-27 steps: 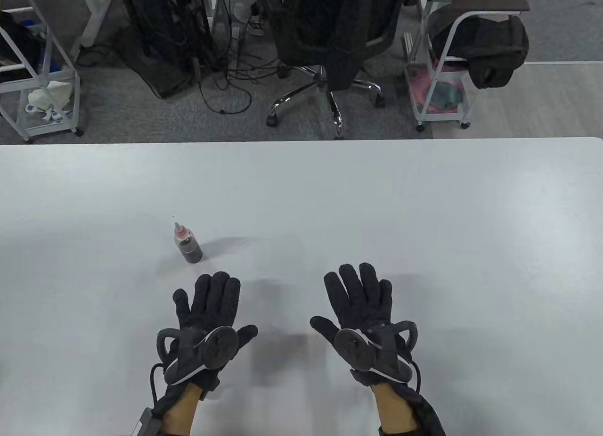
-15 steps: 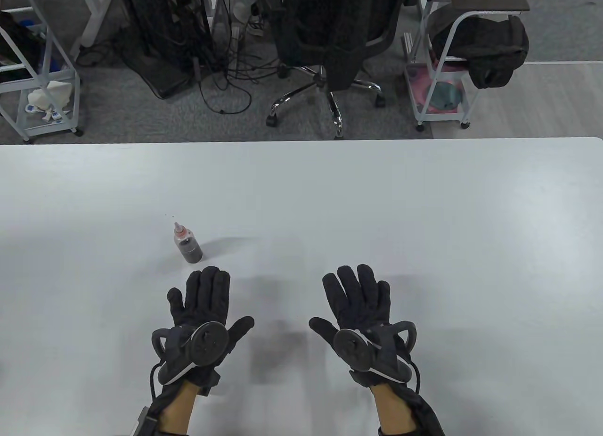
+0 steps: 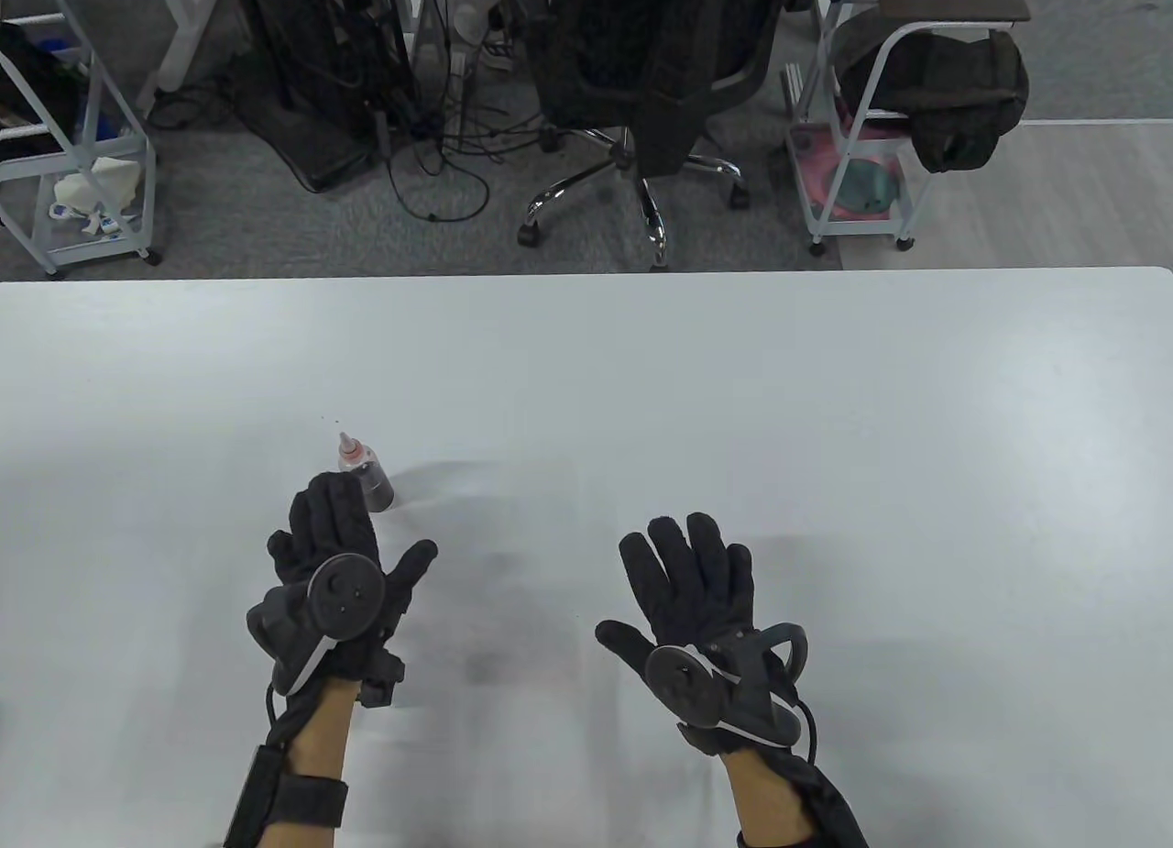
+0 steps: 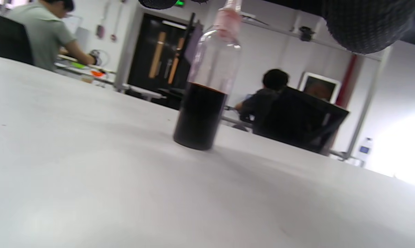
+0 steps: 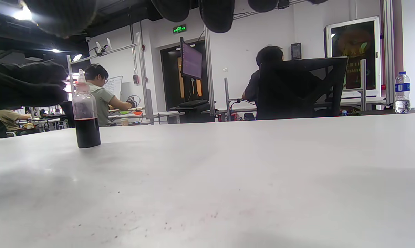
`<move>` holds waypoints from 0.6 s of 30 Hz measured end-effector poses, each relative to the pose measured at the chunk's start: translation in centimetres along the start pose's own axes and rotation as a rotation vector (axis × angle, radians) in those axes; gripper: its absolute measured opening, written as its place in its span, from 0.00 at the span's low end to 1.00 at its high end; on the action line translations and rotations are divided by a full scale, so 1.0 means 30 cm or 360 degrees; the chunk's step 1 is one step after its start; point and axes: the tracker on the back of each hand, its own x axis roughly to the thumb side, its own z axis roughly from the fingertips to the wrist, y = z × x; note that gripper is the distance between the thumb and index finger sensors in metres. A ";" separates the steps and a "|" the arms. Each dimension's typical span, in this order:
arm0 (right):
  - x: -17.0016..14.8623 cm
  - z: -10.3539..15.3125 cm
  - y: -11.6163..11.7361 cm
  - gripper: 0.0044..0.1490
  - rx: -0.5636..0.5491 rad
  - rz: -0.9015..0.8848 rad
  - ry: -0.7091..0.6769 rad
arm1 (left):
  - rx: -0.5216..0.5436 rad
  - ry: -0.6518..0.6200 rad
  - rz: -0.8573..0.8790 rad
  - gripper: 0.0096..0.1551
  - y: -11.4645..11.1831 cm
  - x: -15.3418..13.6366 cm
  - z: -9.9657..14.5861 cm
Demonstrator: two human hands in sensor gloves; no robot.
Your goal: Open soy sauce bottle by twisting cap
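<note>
Item: soy sauce bottle (image 3: pixel 365 474), small, clear, upright, about half full of dark liquid; pink cap (image 3: pixel 346 445) still on. Location: left half of the white surface (image 3: pixel 733 408), nearer the near edge than the far one.

Left hand (image 3: pixel 334 559): just on the near side of the bottle, fingers extended together, thumb spread; grip released, holding nothing. Contact with the bottle cannot be told.

Right hand (image 3: pixel 687 600): well apart toward the near-edge middle, fingers spread flat, grip released, empty.

Step in hand, judged: reach to steady the body. Advice: wrap the left hand low around the dark portion, hold it upright, leave the cap clear for the right hand to pinch and twist.
</note>
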 end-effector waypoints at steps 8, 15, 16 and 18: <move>-0.006 0.003 -0.026 0.55 -0.0047 -0.0037 -0.0017 | -0.0013 0.0285 0.0054 0.63 -0.023 -0.069 -0.177; -0.011 -0.011 -0.009 0.55 0.0016 -0.0040 -0.0019 | -0.0077 0.0352 0.0237 0.47 -0.067 -0.091 -0.223; -0.012 -0.013 -0.007 0.55 0.0019 -0.0044 -0.0016 | -0.0035 0.0343 0.0265 0.46 -0.070 -0.088 -0.219; -0.017 -0.014 -0.004 0.55 0.0029 -0.0067 -0.0006 | -0.0045 0.0263 0.0194 0.46 -0.069 -0.077 -0.205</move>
